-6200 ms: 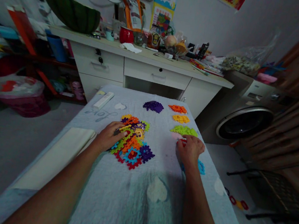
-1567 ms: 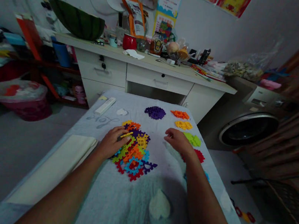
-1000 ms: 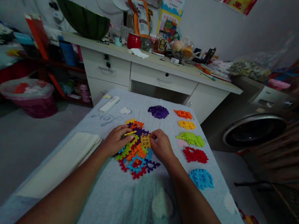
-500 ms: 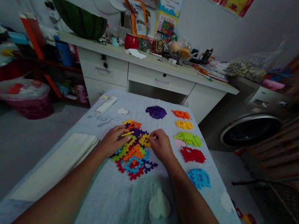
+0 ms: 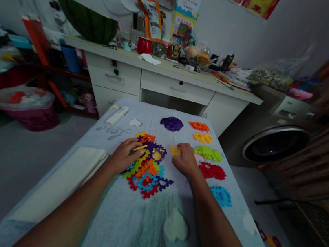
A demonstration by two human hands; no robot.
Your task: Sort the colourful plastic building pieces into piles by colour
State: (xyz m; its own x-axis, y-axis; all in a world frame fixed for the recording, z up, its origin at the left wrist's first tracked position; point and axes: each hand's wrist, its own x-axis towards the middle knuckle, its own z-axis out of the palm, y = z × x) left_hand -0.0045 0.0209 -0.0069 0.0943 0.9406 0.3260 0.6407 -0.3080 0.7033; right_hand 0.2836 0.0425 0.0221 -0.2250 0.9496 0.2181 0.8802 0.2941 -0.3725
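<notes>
A mixed heap of notched plastic building pieces [image 5: 145, 168] in several colours lies mid-table. My left hand [image 5: 124, 154] is at the heap's left edge, closed on a yellow building piece [image 5: 140, 147] seen nearly edge-on. To the right of the heap, my right hand [image 5: 186, 158] pinches a yellow square building piece [image 5: 175, 151] with a hollow middle. Single-colour piles run down the right side: orange [image 5: 199, 126], yellow [image 5: 202, 138], green [image 5: 208, 153], red [image 5: 212, 171] and blue [image 5: 221, 195]. A purple pile [image 5: 172, 124] sits near the far edge.
A light cloth [image 5: 142, 227] covers the table. On its left are a folded cream cloth [image 5: 63, 182] and a white oblong object [image 5: 118, 115]. Beyond stands a white cabinet [image 5: 116, 73] with a cluttered top; a washing machine [image 5: 272, 127] is at the right.
My right hand has moved right, drawing the yellow square piece off the heap and exposing another yellow piece amid purple ones. My left hand has stayed in place.
</notes>
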